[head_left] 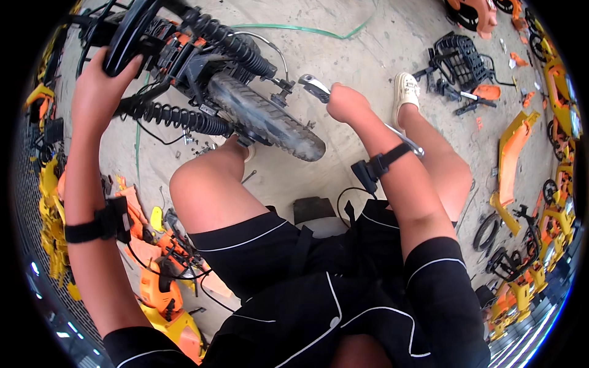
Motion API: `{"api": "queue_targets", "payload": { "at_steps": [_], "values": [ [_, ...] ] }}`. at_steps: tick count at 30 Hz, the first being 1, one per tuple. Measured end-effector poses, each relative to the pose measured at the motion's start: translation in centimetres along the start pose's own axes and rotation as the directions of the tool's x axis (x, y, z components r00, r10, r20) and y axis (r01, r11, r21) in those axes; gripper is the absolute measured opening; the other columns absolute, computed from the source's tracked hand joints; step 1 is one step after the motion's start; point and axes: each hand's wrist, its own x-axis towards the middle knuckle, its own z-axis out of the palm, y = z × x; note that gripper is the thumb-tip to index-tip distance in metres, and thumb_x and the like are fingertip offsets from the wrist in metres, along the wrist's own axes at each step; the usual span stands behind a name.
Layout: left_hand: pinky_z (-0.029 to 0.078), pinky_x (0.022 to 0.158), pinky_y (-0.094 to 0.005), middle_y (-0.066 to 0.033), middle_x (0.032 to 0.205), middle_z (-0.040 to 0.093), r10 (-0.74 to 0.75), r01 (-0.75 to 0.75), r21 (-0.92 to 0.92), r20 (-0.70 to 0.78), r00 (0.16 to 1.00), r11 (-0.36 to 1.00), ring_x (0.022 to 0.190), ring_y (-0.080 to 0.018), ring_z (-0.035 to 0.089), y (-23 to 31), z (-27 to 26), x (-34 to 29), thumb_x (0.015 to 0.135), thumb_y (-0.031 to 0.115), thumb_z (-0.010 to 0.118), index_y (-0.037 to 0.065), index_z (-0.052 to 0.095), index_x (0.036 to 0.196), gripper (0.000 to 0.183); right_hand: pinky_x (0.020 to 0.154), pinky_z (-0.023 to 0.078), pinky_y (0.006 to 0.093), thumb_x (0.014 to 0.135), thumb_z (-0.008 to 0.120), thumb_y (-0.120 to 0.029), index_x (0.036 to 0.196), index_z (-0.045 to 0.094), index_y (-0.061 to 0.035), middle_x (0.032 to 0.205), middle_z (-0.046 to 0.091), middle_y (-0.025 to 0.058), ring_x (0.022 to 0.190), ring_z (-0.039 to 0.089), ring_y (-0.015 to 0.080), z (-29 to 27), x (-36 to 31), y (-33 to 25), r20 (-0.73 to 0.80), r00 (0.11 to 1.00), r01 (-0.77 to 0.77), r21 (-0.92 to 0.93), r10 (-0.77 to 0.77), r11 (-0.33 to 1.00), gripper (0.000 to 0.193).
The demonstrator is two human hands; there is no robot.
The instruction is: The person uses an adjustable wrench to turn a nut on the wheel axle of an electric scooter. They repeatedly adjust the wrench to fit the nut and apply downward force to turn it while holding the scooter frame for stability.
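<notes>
In front of me a partly stripped scooter or motorbike lies tipped, with a dusty black tyre [264, 116] pointing toward me. Coil-spring shock absorbers flank the wheel, one on the left [187, 119] and one on the right [236, 49]. At upper left my left hand [101, 86] grips a curved black part [130, 40] of the bike, thumb and fingers around it. Right of the tyre, my right hand [350, 103] is closed around a silver wrench [315, 86]. Its head sticks out toward the wheel, apart from it. The handle shows behind my wrist.
Several orange and yellow body panels [515, 153] lie at the right, and others [159, 288] at lower left. A black basket-like rack [463, 61] sits at upper right. A green strap [307, 29] runs along the floor. Small loose hardware [199, 149] lies below the left shock absorber.
</notes>
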Motion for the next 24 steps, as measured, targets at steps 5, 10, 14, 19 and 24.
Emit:
{"api": "queue_targets", "payload": {
  "at_steps": [5,10,14,19,24],
  "values": [
    [0.049,0.068,-0.0350,-0.0119,0.080,0.068,-0.069,0.066,0.063,0.048,0.996,0.996,0.070,-0.0229,0.064,1.1,-1.1,-0.2,0.083,0.050,0.073,0.001,0.064,0.106,0.055,0.083,0.055,0.0424,0.084,0.060,-0.010,0.121,0.061,-0.0012,0.109,0.071,0.0185,0.100,0.069,0.0342,1.1,2.6,-1.4,0.088,0.995,0.041,-0.024,-0.039,0.999,0.038],
    [0.049,0.091,-0.0331,-0.0212,0.108,0.070,-0.138,0.122,0.095,0.178,0.974,0.988,0.099,-0.0261,0.069,1.1,-1.0,0.5,0.083,0.053,0.074,-0.011,0.053,0.132,0.083,0.081,0.055,0.0439,0.084,0.059,-0.008,0.115,0.060,-0.0004,0.108,0.070,0.0181,0.100,0.069,0.0342,0.1,2.8,-1.8,0.169,0.984,0.058,-0.055,-0.048,0.997,0.032],
    [0.050,0.078,-0.0331,-0.0163,0.093,0.070,-0.049,0.043,0.065,0.085,0.995,0.997,0.083,-0.0240,0.067,0.6,-0.7,0.2,0.084,0.047,0.074,-0.006,0.060,0.113,0.062,0.077,0.056,0.0442,0.084,0.060,-0.007,0.112,0.060,0.0012,0.101,0.072,0.0181,0.094,0.070,0.0339,0.4,2.3,-2.2,0.072,0.987,0.149,-0.068,-0.144,0.986,0.029],
    [0.051,0.075,-0.0332,-0.0147,0.089,0.071,-0.018,0.013,0.109,0.049,0.999,0.994,0.078,-0.0225,0.067,0.8,-0.7,0.2,0.085,0.046,0.075,-0.004,0.064,0.108,0.056,0.074,0.056,0.0448,0.085,0.059,-0.006,0.110,0.059,0.0014,0.097,0.072,0.0186,0.090,0.071,0.0336,0.8,2.1,-2.1,0.051,0.981,0.189,-0.038,-0.187,0.981,0.026],
    [0.050,0.086,-0.0340,-0.0176,0.098,0.071,-0.023,0.024,0.122,-0.016,1.000,0.992,0.090,-0.0256,0.069,-0.4,-0.1,0.3,0.082,0.053,0.075,-0.008,0.059,0.123,0.075,0.074,0.055,0.0455,0.087,0.057,-0.005,0.112,0.058,-0.0022,0.096,0.071,0.0164,0.091,0.070,0.0333,1.0,2.3,-1.6,0.078,0.979,0.189,-0.001,-0.189,0.982,0.026]
  ]
}}
